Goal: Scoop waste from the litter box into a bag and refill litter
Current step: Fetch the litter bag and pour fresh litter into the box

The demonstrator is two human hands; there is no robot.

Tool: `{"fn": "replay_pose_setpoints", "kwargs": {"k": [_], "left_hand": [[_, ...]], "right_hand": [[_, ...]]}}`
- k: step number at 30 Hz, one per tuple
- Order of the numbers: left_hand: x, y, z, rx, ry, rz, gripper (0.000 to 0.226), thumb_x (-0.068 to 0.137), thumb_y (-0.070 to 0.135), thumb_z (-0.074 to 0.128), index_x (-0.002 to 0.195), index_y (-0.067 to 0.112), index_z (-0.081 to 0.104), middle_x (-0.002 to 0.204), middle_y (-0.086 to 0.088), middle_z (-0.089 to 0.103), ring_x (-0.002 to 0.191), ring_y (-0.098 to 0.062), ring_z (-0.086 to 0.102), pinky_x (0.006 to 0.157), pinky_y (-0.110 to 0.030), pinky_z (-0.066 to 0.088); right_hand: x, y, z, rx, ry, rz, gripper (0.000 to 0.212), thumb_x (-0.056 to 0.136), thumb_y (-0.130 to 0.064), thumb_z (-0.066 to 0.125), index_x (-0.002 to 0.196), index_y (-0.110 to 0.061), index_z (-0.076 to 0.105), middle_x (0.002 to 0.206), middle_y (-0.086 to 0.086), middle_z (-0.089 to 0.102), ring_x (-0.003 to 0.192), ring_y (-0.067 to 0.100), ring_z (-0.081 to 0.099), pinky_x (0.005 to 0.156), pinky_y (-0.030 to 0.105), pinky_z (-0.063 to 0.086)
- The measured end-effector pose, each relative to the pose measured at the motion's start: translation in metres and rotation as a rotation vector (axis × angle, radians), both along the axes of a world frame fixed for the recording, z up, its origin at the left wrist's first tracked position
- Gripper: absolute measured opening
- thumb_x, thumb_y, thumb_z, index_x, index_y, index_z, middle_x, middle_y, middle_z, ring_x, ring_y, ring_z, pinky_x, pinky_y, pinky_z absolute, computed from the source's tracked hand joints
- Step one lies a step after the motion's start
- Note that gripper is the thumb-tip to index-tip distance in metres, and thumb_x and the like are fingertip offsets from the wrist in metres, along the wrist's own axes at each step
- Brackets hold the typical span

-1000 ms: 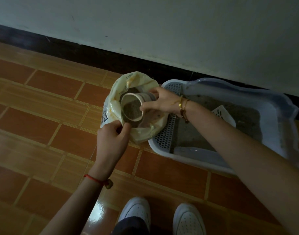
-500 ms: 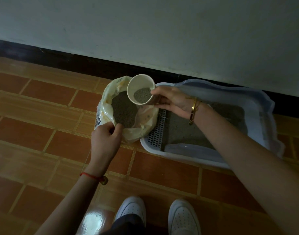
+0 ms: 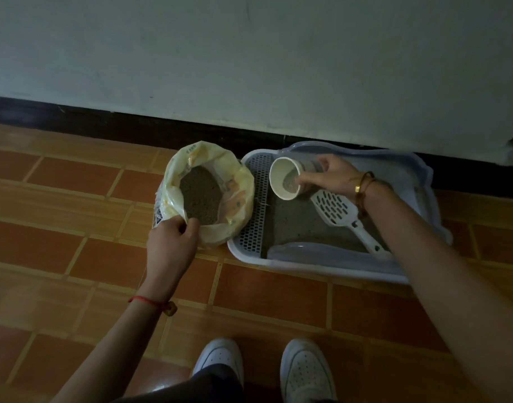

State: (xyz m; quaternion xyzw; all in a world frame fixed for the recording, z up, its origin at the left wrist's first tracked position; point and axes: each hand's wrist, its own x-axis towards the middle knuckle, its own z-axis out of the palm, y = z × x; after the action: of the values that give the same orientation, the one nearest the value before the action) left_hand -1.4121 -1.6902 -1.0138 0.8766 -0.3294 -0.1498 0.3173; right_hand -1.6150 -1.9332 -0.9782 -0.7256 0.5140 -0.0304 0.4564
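Litter [image 3: 201, 199], grey and grainy, fills the crinkled yellow plastic bag [image 3: 240, 187], whose rim the left grip [image 3: 171, 248] pinches. The right grip [image 3: 333, 178] grasps a round paper cup [image 3: 278, 174], tilted over the pale plastic litter box [image 3: 307, 270], where a slotted white scoop [image 3: 336, 209] lies.

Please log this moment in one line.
step: refill | right hand: holds cup tilted over litter box | left hand: pinches litter bag | scoop: in box
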Motion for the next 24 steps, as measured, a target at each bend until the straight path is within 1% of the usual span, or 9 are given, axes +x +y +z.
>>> {"fn": "replay_pose_setpoints", "kwargs": {"k": [1, 3, 6, 10, 13, 16, 19, 22, 24], "left_hand": [[-0.001, 0.0, 0.001, 0.003, -0.01, -0.002, 0.044, 0.094, 0.024, 0.053, 0.065, -0.009, 0.053, 0.052, -0.017, 0.047, 0.048, -0.022, 0.038, 0.05, -0.033, 0.031], [-0.003, -0.001, 0.003, 0.001, -0.024, -0.002, 0.043, 0.094, 0.021, 0.053, 0.063, -0.01, 0.05, 0.051, -0.013, 0.043, 0.048, -0.022, 0.037, 0.05, -0.033, 0.029], [-0.004, -0.001, 0.004, 0.004, -0.019, 0.004, 0.043, 0.094, 0.021, 0.052, 0.063, -0.01, 0.051, 0.052, -0.011, 0.043, 0.05, -0.023, 0.038, 0.051, -0.033, 0.03], [-0.004, -0.001, 0.002, 0.012, -0.022, 0.013, 0.043, 0.094, 0.022, 0.052, 0.064, -0.009, 0.05, 0.053, -0.014, 0.045, 0.05, -0.023, 0.038, 0.052, -0.034, 0.031], [-0.007, -0.003, 0.003, 0.027, -0.037, 0.01, 0.043, 0.094, 0.022, 0.052, 0.059, -0.002, 0.047, 0.052, -0.013, 0.043, 0.049, -0.023, 0.037, 0.051, -0.033, 0.03], [-0.01, -0.004, 0.004, 0.036, -0.055, 0.008, 0.043, 0.095, 0.022, 0.051, 0.056, 0.005, 0.042, 0.051, -0.011, 0.04, 0.048, -0.022, 0.034, 0.051, -0.031, 0.026], [-0.009, -0.003, 0.002, 0.036, -0.046, 0.005, 0.042, 0.095, 0.023, 0.051, 0.057, 0.005, 0.043, 0.052, -0.011, 0.04, 0.048, -0.021, 0.034, 0.051, -0.032, 0.026], [-0.009, -0.004, 0.001, 0.037, -0.058, 0.001, 0.042, 0.095, 0.023, 0.051, 0.058, 0.004, 0.043, 0.052, -0.011, 0.041, 0.048, -0.022, 0.034, 0.051, -0.033, 0.027], [-0.008, -0.004, -0.001, 0.037, -0.062, -0.003, 0.045, 0.095, 0.023, 0.05, 0.059, -0.003, 0.046, 0.052, -0.013, 0.043, 0.048, -0.023, 0.036, 0.051, -0.034, 0.029]], "right_hand": [[-0.006, -0.002, 0.0, -0.006, 0.037, 0.022, 0.074, 0.067, -0.046, 0.078, 0.128, -0.018, 0.046, 0.115, 0.0, 0.052, 0.104, 0.019, 0.054, 0.077, 0.03, 0.047], [-0.018, -0.007, -0.001, -0.121, 0.128, 0.109, 0.084, 0.055, -0.06, 0.077, 0.123, -0.017, 0.051, 0.117, 0.003, 0.056, 0.108, 0.026, 0.058, 0.081, 0.038, 0.052], [-0.031, -0.005, -0.003, -0.121, 0.188, 0.082, 0.091, 0.067, -0.048, 0.077, 0.139, -0.012, 0.036, 0.137, 0.006, 0.043, 0.126, 0.026, 0.045, 0.096, 0.039, 0.044], [-0.036, -0.005, -0.004, -0.164, 0.169, 0.066, 0.094, 0.059, -0.05, 0.079, 0.136, -0.012, 0.039, 0.131, 0.006, 0.045, 0.119, 0.026, 0.049, 0.095, 0.044, 0.048], [-0.037, -0.009, -0.008, -0.246, 0.172, 0.063, 0.091, 0.057, -0.049, 0.08, 0.13, -0.008, 0.043, 0.127, 0.01, 0.046, 0.116, 0.027, 0.048, 0.091, 0.038, 0.046], [-0.037, -0.012, -0.007, -0.391, 0.166, 0.02, 0.091, 0.061, -0.039, 0.083, 0.133, -0.007, 0.038, 0.131, 0.014, 0.041, 0.119, 0.031, 0.043, 0.093, 0.039, 0.042], [-0.037, -0.016, -0.006, -0.48, 0.139, -0.029, 0.101, 0.062, -0.033, 0.084, 0.141, -0.005, 0.028, 0.138, 0.016, 0.035, 0.126, 0.032, 0.036, 0.1, 0.04, 0.037], [-0.038, -0.019, -0.006, -0.524, 0.042, -0.13, 0.099, 0.059, -0.033, 0.085, 0.137, -0.003, 0.032, 0.133, 0.017, 0.038, 0.121, 0.031, 0.04, 0.094, 0.034, 0.038], [-0.038, -0.023, -0.006, -0.503, 0.008, -0.18, 0.097, 0.059, -0.035, 0.085, 0.135, -0.002, 0.035, 0.132, 0.016, 0.04, 0.121, 0.03, 0.04, 0.092, 0.033, 0.039]]}}
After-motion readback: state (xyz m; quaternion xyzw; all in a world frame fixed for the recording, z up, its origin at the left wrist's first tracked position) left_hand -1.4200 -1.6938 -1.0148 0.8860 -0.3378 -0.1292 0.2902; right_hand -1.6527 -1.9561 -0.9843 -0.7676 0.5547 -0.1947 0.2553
